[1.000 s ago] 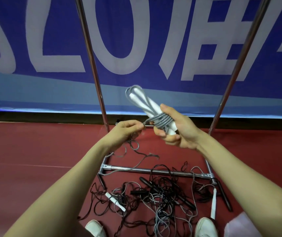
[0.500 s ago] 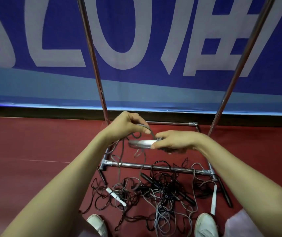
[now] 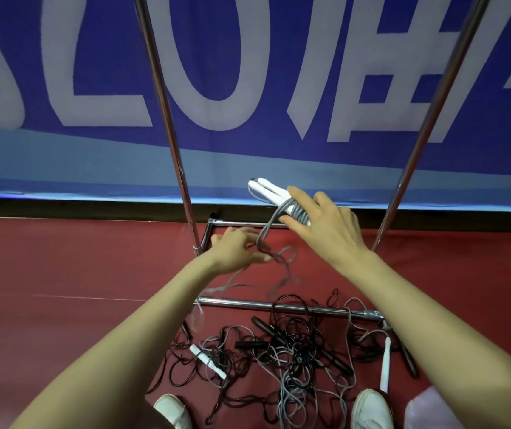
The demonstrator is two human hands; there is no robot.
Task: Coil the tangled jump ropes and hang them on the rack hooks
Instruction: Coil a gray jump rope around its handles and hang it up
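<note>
My right hand grips the two white handles of a grey jump rope, with several turns of grey cord wound round them. The cord's loose end runs down to my left hand, which is motion-blurred and holds it at its fingertips. Below the hands a tangle of black and grey ropes lies on the red floor. Two more white handles lie in that tangle. The metal rack's two uprights rise on either side; no hooks are in view.
The rack's lower crossbar crosses just above the tangle, with a rear base bar behind the hands. My two white shoes stand at the bottom edge. A blue banner fills the background.
My right hand lifted the wound handles up and to the right, from level to slanting up to the left. My left hand swung down under them with the loose cord.
</note>
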